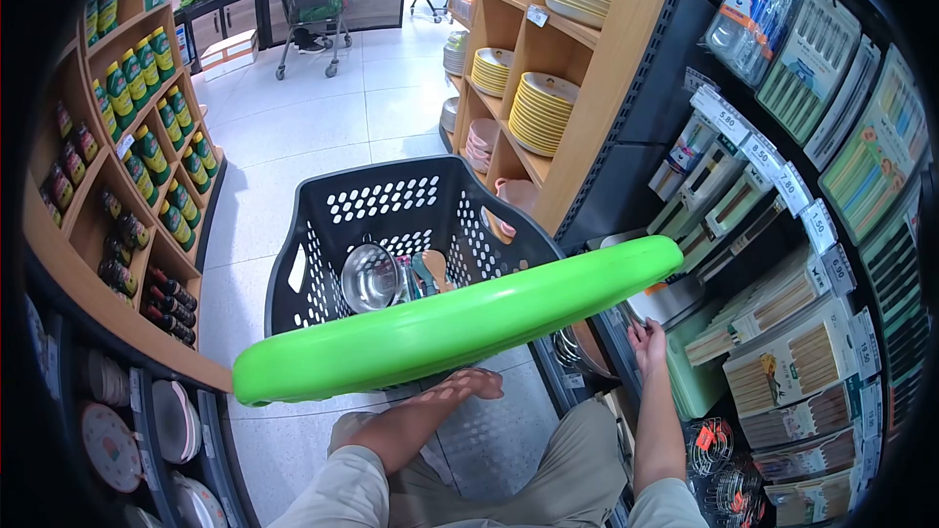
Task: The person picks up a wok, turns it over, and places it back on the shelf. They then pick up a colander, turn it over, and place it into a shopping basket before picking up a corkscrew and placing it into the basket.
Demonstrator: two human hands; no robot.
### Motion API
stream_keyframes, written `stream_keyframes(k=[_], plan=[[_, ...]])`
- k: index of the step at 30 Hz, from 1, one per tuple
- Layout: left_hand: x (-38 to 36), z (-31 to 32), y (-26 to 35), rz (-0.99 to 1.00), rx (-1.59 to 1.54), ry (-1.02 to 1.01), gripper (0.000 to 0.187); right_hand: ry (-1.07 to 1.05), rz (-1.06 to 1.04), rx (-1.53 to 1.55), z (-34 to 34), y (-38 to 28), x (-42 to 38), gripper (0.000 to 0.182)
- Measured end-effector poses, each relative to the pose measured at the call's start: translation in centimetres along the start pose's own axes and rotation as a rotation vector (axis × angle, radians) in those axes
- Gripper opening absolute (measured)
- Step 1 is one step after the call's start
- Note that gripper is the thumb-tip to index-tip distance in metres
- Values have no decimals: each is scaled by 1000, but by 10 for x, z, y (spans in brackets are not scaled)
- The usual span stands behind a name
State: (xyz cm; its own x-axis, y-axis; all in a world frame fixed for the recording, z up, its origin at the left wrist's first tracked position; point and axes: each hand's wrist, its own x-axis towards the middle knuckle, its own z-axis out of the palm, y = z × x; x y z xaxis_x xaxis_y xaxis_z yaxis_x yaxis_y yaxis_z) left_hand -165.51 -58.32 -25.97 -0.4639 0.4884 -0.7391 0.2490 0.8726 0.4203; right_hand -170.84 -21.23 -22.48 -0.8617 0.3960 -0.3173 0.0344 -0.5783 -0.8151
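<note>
A black shopping basket cart (386,171) with a thick bright green handle (460,318) stands in front of me. In it lie a shiny steel bowl (372,277) and a wooden-coloured utensil (436,271) beside other small items. My left hand (479,383) is below the handle near my knees, its fingers curled, with nothing visible in them. To the right, my right hand (646,342) reaches to the lower shelf, its fingers closed at the edge of a white flat item (665,301) with an orange mark. What that item is remains partly hidden.
Shelves with yellow-labelled bottles (140,73) line the left. Stacked yellow-rimmed plates (543,112) fill a wooden shelf ahead right. Packs of chopsticks (782,372) hang at the right. Another shopping cart (311,5) stands on the tiled floor farther ahead.
</note>
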Motion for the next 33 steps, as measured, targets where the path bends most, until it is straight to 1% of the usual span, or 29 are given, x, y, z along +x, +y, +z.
stream_keyframes(k=[13,16,22,25,28,33], plan=[[-8,-4,4,-19,-1,-15,47,-13,-4,-3,1,0,-2,9],[-10,-5,5,-12,-1,-12,47,-29,0,-2,-1,0,-1,14],[-10,-5,4,-1,1,-13,48,-27,-1,-18,1,0,-2,14],[-5,-4,2,-2,8,-29,48,-6,-4,-19,1,0,-2,10],[-16,-8,5,-7,-5,-16,47,-25,-3,-25,-1,1,0,14],[-7,-5,2,5,8,-20,47,-24,-4,-28,0,0,-2,14]])
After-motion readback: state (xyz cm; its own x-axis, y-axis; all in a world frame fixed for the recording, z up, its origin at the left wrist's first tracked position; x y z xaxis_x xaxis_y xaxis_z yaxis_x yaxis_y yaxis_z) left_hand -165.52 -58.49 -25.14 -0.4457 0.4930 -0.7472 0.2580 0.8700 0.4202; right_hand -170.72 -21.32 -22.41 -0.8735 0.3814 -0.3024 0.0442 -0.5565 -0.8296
